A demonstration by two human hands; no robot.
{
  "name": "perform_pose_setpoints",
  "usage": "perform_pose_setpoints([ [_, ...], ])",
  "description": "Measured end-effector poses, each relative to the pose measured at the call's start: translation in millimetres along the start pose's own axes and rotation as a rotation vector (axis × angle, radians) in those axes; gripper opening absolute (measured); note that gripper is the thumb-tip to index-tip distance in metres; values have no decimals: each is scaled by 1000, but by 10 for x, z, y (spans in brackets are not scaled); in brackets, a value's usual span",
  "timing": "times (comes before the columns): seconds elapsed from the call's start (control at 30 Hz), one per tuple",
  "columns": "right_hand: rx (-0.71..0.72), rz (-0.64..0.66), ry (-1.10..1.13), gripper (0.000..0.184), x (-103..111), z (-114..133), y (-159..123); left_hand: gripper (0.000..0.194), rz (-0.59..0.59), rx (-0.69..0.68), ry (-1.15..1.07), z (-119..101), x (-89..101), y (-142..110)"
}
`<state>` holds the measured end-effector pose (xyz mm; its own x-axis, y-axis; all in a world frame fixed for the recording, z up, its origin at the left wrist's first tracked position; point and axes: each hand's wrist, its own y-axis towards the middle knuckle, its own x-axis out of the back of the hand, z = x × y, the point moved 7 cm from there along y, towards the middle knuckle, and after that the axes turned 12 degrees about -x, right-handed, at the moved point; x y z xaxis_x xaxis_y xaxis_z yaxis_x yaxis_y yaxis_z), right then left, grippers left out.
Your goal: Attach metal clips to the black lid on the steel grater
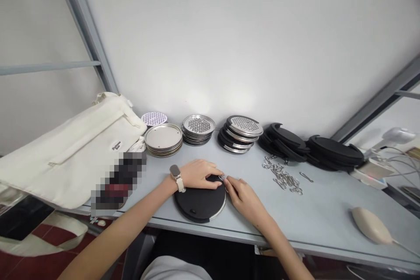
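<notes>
- One round black disc with a steel rim lay flat on the pale grey desk.
- Left hand rested half-open on the disc, gripping nothing.
- Right hand pinched a small silver clip at the disc's 1 o'clock edge.
- Loose silver clips lay at 2 o'clock.

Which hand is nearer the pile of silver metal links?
The right hand is nearer, just left of the silver metal links; the left hand sits farther left, on the round black disc.
</notes>
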<state>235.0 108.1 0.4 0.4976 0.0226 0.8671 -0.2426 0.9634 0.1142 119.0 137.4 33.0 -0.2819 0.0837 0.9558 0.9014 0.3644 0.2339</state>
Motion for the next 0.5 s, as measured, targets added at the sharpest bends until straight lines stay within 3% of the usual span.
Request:
perform_pose_setpoints([
  [0.5,-26,17,76,26,-38,-23,-14,35,-23,42,-80,60,-29,23],
])
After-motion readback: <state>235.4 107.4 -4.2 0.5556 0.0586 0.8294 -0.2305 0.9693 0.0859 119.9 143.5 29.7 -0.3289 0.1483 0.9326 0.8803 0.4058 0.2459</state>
